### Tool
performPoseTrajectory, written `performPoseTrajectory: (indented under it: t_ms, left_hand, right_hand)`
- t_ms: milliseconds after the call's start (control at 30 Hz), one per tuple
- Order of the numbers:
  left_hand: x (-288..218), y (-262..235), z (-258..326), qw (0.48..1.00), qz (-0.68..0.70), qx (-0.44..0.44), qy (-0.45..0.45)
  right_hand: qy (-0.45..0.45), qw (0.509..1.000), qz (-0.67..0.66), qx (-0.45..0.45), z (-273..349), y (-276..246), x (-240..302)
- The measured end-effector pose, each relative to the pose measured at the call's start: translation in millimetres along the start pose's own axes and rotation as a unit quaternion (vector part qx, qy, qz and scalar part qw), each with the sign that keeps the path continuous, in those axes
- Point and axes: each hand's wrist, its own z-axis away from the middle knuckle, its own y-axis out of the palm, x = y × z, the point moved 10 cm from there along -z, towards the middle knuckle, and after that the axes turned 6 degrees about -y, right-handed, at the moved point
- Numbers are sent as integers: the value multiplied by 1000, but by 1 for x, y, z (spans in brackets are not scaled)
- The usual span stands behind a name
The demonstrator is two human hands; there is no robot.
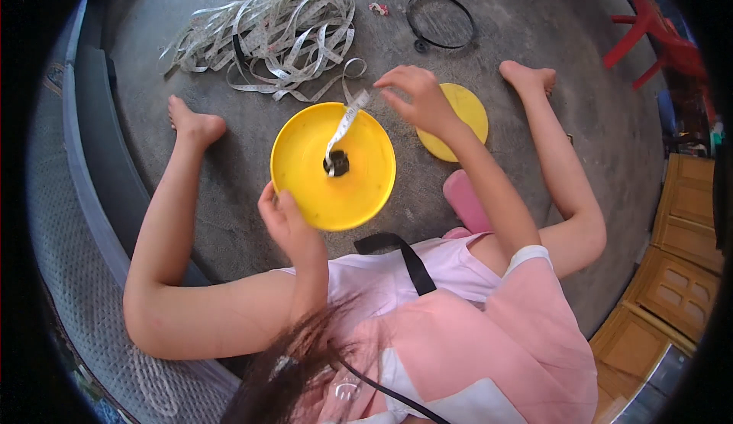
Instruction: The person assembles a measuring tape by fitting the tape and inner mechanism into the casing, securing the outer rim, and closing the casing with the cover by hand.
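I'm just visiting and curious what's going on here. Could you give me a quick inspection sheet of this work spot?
Surface: bare grey concrete floor; the person sits on it.
Job's things: yellow disc with a dark hub; white tape runs from the hub up to the right hand.
Clutter: loose tape pile, second yellow disc, black ring.
Hands: left hand grips the disc's edge; right hand pinches the tape.
Cables: nothing seen on the floor.
Surroundings: red chair, wooden door.

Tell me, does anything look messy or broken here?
Yes. The white measuring tape lies in a loose tangle on the floor, out of its case. The case is apart: left hand holds one yellow disc, another lies aside.
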Motion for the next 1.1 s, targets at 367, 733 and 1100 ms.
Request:
performPoseTrajectory:
  t_ms: [367, 733, 1100]
  left_hand:
    - [104, 32, 1, 992, -26, 51, -113]
    - [132, 29, 5, 980, -84, 47, -172]
    - [135, 11, 4, 969, -170, 34, -177]
  right_hand:
    - [225, 945, 217, 99, 114, -73, -109]
    - [220, 931, 284, 60, 63, -62, -161]
    - [-138, 972, 156, 111, 29, 35, -35]
